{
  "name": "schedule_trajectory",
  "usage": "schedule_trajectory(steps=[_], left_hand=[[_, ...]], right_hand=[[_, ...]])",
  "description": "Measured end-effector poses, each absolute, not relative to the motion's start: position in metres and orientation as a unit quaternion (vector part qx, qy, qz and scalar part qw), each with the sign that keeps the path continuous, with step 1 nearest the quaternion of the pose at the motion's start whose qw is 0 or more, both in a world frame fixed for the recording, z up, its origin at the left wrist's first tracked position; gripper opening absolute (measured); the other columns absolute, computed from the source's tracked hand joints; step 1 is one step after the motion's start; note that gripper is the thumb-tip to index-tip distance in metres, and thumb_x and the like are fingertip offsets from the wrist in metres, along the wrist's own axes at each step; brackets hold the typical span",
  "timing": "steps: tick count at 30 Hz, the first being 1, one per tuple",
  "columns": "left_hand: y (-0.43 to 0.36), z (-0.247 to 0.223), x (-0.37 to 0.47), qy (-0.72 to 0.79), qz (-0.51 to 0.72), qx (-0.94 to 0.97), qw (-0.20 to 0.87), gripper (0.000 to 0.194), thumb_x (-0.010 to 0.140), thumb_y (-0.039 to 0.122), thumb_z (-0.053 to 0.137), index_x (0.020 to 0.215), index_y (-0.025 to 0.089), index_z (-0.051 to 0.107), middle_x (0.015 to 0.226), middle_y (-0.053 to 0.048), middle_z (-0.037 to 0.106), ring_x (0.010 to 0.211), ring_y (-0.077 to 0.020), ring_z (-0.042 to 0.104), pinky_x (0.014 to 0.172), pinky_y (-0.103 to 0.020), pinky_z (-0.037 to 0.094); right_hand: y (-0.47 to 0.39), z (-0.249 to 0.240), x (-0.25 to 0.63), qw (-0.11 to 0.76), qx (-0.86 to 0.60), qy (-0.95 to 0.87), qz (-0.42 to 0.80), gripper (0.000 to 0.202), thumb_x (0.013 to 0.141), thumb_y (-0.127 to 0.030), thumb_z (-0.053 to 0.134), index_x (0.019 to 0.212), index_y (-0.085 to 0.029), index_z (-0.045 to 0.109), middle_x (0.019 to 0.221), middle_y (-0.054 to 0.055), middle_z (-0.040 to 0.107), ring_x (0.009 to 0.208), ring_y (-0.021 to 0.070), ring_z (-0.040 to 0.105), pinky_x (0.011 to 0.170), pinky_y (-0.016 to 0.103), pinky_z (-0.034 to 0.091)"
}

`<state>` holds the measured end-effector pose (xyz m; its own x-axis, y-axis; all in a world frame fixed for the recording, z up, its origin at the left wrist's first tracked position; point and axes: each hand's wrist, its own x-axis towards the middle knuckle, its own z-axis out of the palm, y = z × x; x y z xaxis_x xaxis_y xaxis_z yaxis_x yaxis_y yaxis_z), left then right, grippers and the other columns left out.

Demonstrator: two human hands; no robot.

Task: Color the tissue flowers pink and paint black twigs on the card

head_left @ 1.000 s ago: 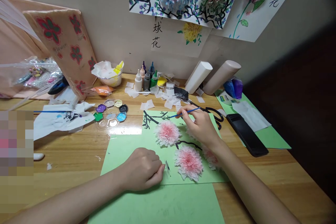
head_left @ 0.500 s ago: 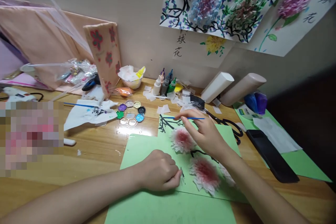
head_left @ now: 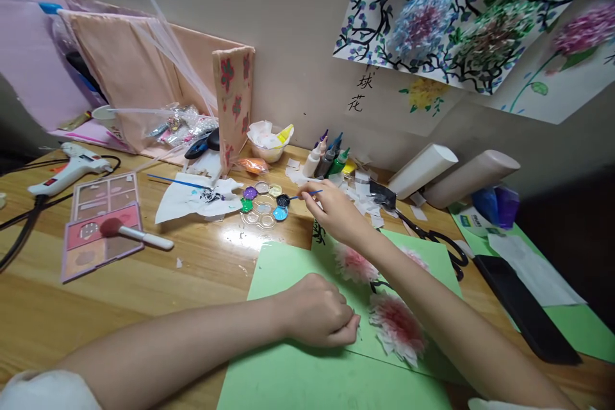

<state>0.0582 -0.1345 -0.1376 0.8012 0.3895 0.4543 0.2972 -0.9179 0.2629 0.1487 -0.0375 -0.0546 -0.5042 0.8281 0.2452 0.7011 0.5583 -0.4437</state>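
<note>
My right hand [head_left: 335, 210] pinches a thin blue paintbrush [head_left: 306, 194]. The brush's tip is at the black paint well of a flower-shaped palette [head_left: 264, 207], which also holds purple, green, blue and pale paints. My left hand [head_left: 321, 312] rests as a closed fist on a green sheet of paper [head_left: 288, 269]; no object shows in it. On the green paper are pink-and-white tissue flowers [head_left: 398, 325] and painted black branches [head_left: 319, 232]. My right forearm hides part of the sheet and its flowers.
A crumpled paint-stained tissue [head_left: 192, 202] with a second brush lies left of the palette. Farther left are a makeup palette [head_left: 103, 237] and a glue gun [head_left: 72, 170]. Paint bottles [head_left: 327, 157] stand behind. Scissors [head_left: 439, 240] and a black phone-like slab [head_left: 526, 307] lie right.
My right hand has moved from the painted branches to the palette, bringing the brush to the black paint. My left fist stays on the paper. The view has shifted left.
</note>
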Motion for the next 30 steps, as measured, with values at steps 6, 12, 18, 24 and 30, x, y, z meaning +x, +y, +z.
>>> schedule_trajectory(steps=[6,12,18,24,30], left_hand=[[-0.134,-0.139,0.058,0.182,0.259,0.945,0.087,0.032,0.078,0.024,0.045,0.048,0.017,0.051,0.044,0.0,0.056,0.042,-0.0115,0.048,0.042,-0.029,0.021],[-0.135,-0.136,0.056,0.165,0.274,0.942,0.098,0.031,0.079,0.027,0.046,0.05,0.018,0.048,0.045,0.0,0.054,0.045,-0.012,0.047,0.044,-0.03,0.024],[-0.134,-0.128,0.054,0.089,0.235,0.96,0.123,0.028,0.076,0.041,0.058,0.064,0.018,0.046,0.061,0.0,0.057,0.061,-0.0136,0.05,0.054,-0.031,0.032],[-0.132,-0.123,0.054,0.095,0.196,0.966,0.137,0.017,0.079,0.028,0.055,0.072,0.019,0.042,0.069,0.0,0.056,0.068,-0.0141,0.048,0.06,-0.032,0.031],[-0.132,-0.122,0.056,0.094,0.188,0.968,0.136,0.014,0.076,0.015,0.05,0.069,0.019,0.039,0.065,0.0,0.053,0.064,-0.0142,0.044,0.057,-0.032,0.027]], right_hand=[[-0.036,-0.055,0.151,0.227,-0.446,-0.855,0.134,0.023,0.091,-0.025,0.037,0.093,-0.018,0.059,0.091,0.007,0.065,0.09,0.0202,0.052,0.076,0.031,0.04],[-0.051,-0.033,0.175,0.306,-0.452,-0.832,0.102,0.024,0.092,-0.027,0.037,0.09,-0.02,0.06,0.088,0.005,0.065,0.085,0.0191,0.055,0.074,0.031,0.041],[-0.077,-0.028,0.223,0.361,-0.522,-0.768,0.086,0.023,0.092,-0.03,0.039,0.091,-0.023,0.061,0.086,0.003,0.064,0.082,0.0178,0.057,0.075,0.031,0.041],[-0.092,-0.058,0.254,0.377,-0.559,-0.725,0.142,0.022,0.09,-0.03,0.041,0.088,-0.021,0.061,0.086,0.004,0.063,0.081,0.0178,0.058,0.068,0.029,0.041],[-0.093,-0.069,0.262,0.377,-0.56,-0.72,0.161,0.021,0.089,-0.029,0.042,0.084,-0.02,0.06,0.081,0.002,0.064,0.081,0.0174,0.058,0.075,0.03,0.041]])
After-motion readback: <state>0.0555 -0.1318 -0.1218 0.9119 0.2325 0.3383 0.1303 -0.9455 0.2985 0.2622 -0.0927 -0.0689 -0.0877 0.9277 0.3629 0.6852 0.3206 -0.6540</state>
